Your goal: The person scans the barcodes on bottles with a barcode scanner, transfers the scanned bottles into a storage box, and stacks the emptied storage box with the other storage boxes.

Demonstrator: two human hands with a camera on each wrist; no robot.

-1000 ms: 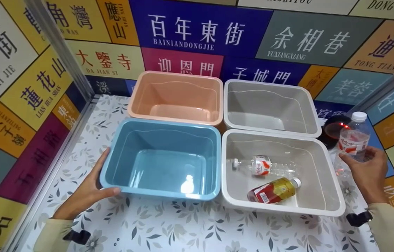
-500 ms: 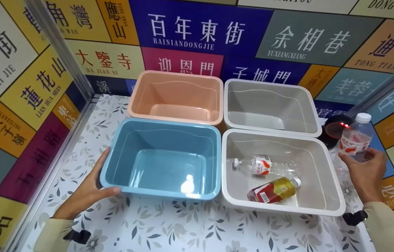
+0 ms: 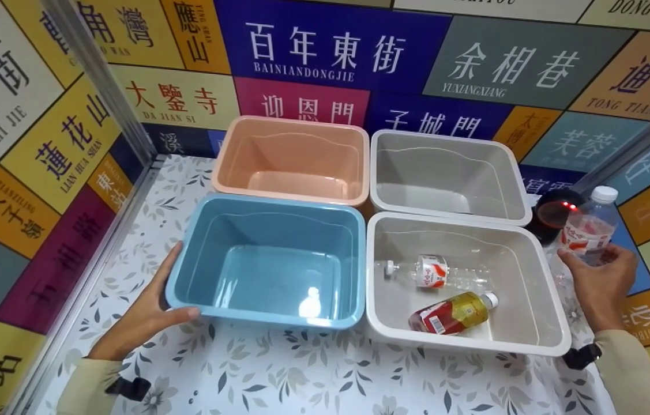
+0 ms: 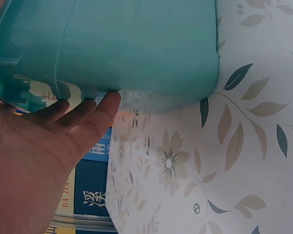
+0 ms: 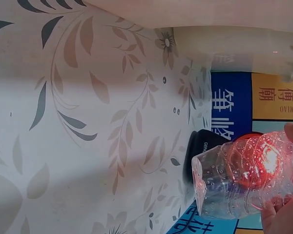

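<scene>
In the head view my left hand [image 3: 146, 314] touches the front left corner of the blue bin [image 3: 267, 324]. Its thumb lies by the front rim, and the left wrist view has its fairly straight fingers [image 4: 105, 109] against the outer wall. To the right, my right hand [image 3: 607, 285] grips a clear plastic bottle [image 3: 588, 233] with a white cap and red-white label, upright beside the bins. The right wrist view shows that bottle's ridged lower part above the table. Inside the front right off-white bin [image 3: 558, 340] lie another clear bottle [image 3: 433, 272] and a red-and-yellow labelled bottle [image 3: 454, 314].
A peach bin [image 3: 296, 202] and a grey bin [image 3: 451, 216] stand behind the front pair, all touching or nearly so. Behind the held bottle is a dark round object [image 3: 541, 216] with red lights. Panelled walls enclose the leaf-patterned table [image 3: 301, 374].
My right hand has shifted the bottle slightly to the right, mostly in the first half second. My left hand and the bins have stayed in place.
</scene>
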